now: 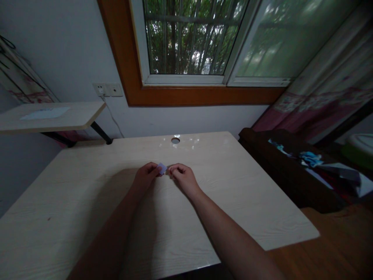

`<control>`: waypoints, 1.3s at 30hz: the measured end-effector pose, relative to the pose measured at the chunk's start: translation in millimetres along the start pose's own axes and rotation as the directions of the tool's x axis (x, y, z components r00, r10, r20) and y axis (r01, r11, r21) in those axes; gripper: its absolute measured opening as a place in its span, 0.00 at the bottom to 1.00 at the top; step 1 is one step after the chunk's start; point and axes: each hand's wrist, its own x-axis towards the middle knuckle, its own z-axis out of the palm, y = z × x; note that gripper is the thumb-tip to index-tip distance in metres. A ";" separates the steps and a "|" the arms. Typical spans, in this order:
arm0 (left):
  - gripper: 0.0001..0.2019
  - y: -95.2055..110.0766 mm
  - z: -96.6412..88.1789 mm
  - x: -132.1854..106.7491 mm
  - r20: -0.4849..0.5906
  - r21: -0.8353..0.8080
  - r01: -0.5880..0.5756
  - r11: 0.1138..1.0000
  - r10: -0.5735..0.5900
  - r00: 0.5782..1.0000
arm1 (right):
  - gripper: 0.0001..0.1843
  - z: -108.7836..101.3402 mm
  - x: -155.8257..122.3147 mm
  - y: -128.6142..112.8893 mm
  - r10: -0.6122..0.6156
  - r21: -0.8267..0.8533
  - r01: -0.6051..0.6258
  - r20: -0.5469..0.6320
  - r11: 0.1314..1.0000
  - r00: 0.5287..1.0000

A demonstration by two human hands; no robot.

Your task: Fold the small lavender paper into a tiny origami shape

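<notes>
My left hand [146, 174] pinches a small, flat, pale lilac square [161, 168] that looks like folded paper, between thumb and fingers over the middle of the desk. Close by on the right, my right hand [184, 175] is closed, with thumb and fingertips pressed together near the square's right edge. Whether those right fingertips hold anything is too small to tell. Both forearms reach in from the bottom of the view, above the light wood desk top [233, 202].
A round cable hole [175, 140] is near the desk's back edge. At left stands a raised shelf [58, 124] on black legs, with a paper [45, 113] on it. Behind are a wall socket [107, 90] and a window. A dark wooden piece [262, 167] bearing cloth items stands right.
</notes>
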 end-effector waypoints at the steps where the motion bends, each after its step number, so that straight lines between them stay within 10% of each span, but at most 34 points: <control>1: 0.12 0.3 0.0 -0.1 0.003 0.003 -0.002 1.000 0.002 1.000 | 0.09 0.0 0.0 -0.7 -0.004 0.001 0.004 -0.001 1.000 1.000; 39: 0.12 4.8 3.0 -4.1 0.061 -0.018 0.009 1.000 -0.007 0.998 | 0.10 1.4 -1.5 -2.8 0.014 0.036 -0.015 0.030 0.999 0.999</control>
